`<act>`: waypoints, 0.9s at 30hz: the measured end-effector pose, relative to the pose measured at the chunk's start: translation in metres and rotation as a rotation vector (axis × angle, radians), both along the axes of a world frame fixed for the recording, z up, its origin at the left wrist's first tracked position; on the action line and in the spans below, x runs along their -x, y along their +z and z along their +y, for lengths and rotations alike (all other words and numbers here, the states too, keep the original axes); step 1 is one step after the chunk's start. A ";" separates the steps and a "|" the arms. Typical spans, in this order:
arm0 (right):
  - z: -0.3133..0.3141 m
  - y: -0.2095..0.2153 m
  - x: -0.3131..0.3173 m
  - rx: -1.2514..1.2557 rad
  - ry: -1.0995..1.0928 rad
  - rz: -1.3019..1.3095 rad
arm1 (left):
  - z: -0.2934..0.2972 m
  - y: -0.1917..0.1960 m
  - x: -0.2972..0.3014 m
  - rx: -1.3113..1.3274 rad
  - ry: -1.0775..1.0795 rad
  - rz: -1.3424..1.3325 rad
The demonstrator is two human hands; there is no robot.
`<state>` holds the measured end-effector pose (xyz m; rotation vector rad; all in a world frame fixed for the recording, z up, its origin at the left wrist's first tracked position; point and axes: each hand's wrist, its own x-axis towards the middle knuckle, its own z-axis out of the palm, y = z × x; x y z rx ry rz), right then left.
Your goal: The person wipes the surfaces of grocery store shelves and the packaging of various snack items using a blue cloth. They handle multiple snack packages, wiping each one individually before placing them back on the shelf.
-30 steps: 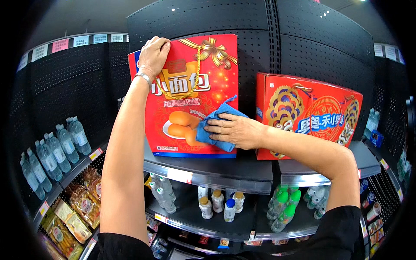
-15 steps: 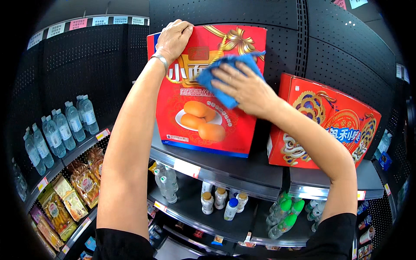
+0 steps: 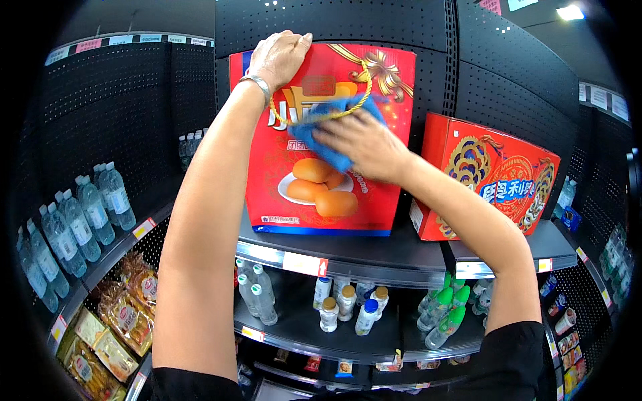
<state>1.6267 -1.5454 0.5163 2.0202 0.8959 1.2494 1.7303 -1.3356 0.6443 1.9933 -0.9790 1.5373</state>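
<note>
A tall red gift box (image 3: 267,180) with pictured buns and a gold bow stands upright on the upper shelf. My left hand (image 3: 279,61) grips its upper left edge, fingers over the top. My right hand (image 3: 361,144), blurred by motion, presses a blue cloth (image 3: 338,159) against the box front, fingers spread across it. A yellow cord handle (image 3: 368,80) loops down the front and crosses over the cloth. Part of the printed front is hidden behind cloth and hand.
Another red carton (image 3: 491,177) stands to the right on the adjoining shelf. Water bottles (image 3: 80,220) line the left shelf, above packaged breads (image 3: 124,314). Below the box are small capped bottles (image 3: 346,303) and green-capped bottles (image 3: 445,321). A shelf edge (image 3: 361,271) runs underneath.
The cloth and my right hand have slid a little left and down across the box front. The cord now shows lying over the cloth. My left hand keeps its hold at the top edge.
</note>
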 end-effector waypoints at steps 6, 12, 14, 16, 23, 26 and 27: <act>0.043 0.074 -0.032 -0.149 0.021 -0.411 | 0.004 0.005 -0.001 -0.001 -0.095 -0.009; 0.068 0.029 -0.032 -0.081 -0.112 -0.188 | 0.011 0.014 -0.010 -0.037 -0.105 0.022; 0.065 -0.006 -0.024 0.061 -0.163 0.044 | 0.008 0.013 -0.010 -0.018 -0.117 0.033; 0.046 -0.040 -0.031 0.277 -0.156 -0.050 | 0.004 0.008 -0.002 0.016 -0.147 0.082; -0.019 -0.089 0.022 0.318 -0.087 0.399 | 0.001 0.009 -0.010 -0.008 -0.117 0.063; -0.037 -0.071 0.040 0.293 -0.147 0.310 | 0.004 0.010 -0.012 -0.012 -0.124 0.056; -0.046 -0.062 0.043 0.182 -0.213 0.190 | 0.003 0.008 -0.010 -0.010 -0.137 0.085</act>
